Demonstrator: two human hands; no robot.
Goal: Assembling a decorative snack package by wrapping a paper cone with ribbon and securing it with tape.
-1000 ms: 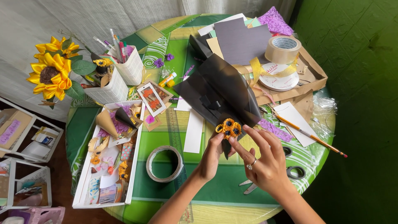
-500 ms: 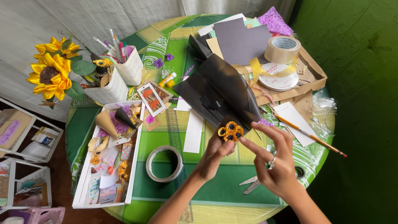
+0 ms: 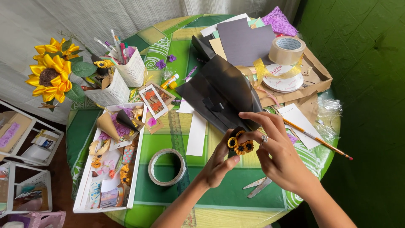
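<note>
Scissors (image 3: 259, 187) lie nearest on the green table (image 3: 219, 198). Above them, left hand (image 3: 219, 162) and right hand (image 3: 278, 154) both pinch small paper sunflowers (image 3: 240, 145), fingers clamped, at the black paper cone (image 3: 223, 95). Tape roll (image 3: 287, 50) sits beyond.

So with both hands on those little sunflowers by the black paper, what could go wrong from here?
The left hand and right hand pinch the small paper sunflowers tightly, so petals could get crushed. The black paper stands loosely folded just behind and might get creased. Scissors lie under the right wrist, which could knock them off the table's edge.
</note>
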